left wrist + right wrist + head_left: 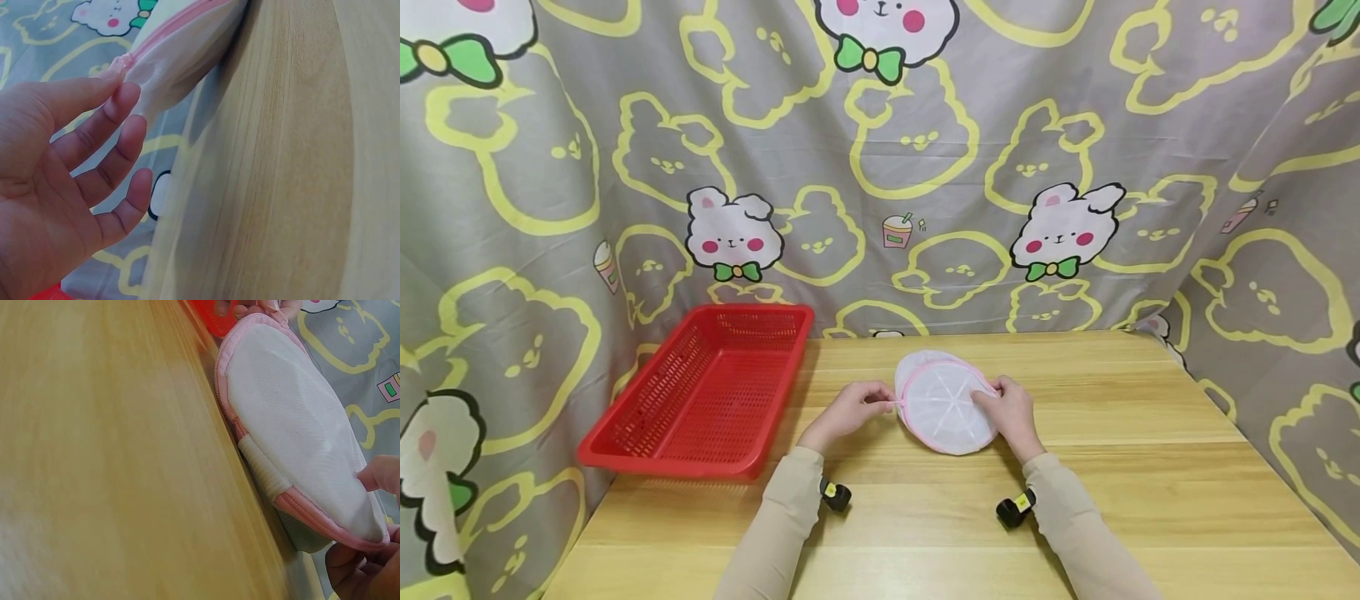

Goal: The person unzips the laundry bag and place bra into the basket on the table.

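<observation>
A round white mesh laundry bag (951,412) with pink zipper trim is held up over the table, its round face toward the head camera. My left hand (853,408) pinches a small pink tab (124,62) at the bag's left edge between thumb and index finger; the other fingers are spread and loosely bent. On the opposite edge, my right hand (1013,417) grips the pink rim, with the thumb (382,474) pressing on the white mesh and the fingers behind the edge. A pale band (265,467) covers part of the zipper in the right wrist view.
A red perforated plastic basket (696,404) stands on the left of the wooden table (1150,467). Behind and at both sides hangs a grey curtain (925,292) with rabbit prints, meeting the table's back edge. Black cameras (1015,510) are strapped to both wrists.
</observation>
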Demonstrator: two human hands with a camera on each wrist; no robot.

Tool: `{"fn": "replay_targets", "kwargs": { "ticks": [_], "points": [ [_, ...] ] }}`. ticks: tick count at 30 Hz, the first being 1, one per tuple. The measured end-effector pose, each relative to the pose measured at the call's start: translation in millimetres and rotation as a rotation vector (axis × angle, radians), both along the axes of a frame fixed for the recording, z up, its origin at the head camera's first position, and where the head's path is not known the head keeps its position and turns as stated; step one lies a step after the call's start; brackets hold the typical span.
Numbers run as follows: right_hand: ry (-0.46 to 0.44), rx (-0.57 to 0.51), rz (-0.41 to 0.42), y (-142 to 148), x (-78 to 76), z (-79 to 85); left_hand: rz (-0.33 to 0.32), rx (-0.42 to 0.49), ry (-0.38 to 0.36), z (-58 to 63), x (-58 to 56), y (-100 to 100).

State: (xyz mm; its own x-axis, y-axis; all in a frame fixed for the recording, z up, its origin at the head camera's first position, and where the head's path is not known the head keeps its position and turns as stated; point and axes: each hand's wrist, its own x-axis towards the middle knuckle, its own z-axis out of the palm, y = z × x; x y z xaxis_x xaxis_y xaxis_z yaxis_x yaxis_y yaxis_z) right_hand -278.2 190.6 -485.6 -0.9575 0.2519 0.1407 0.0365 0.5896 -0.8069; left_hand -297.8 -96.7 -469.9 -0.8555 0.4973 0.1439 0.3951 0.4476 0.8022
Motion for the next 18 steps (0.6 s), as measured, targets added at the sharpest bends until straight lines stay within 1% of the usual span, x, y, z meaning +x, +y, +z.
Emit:
{"fn": "replay_targets", "kwargs": {
  "ticks": [7, 12, 18],
  "points": [
    [-0.005, -0.003, -0.003, -0.4, -0.2, 0.1, -0.014, -0.002, -0.004, 2.3, 1.6, -0.4],
    [-0.007, -0.007, 0.002, -0.6, 0.1, 0.4, -0.023, -0.022, -0.001, 3.5, 2.1, -1.1],
    [0.003, -0.013, 0.006, -0.1, 1.1, 1.1, -0.048, -0.043, 0.009, 5.2, 2.5, -1.5]
  ]
}}
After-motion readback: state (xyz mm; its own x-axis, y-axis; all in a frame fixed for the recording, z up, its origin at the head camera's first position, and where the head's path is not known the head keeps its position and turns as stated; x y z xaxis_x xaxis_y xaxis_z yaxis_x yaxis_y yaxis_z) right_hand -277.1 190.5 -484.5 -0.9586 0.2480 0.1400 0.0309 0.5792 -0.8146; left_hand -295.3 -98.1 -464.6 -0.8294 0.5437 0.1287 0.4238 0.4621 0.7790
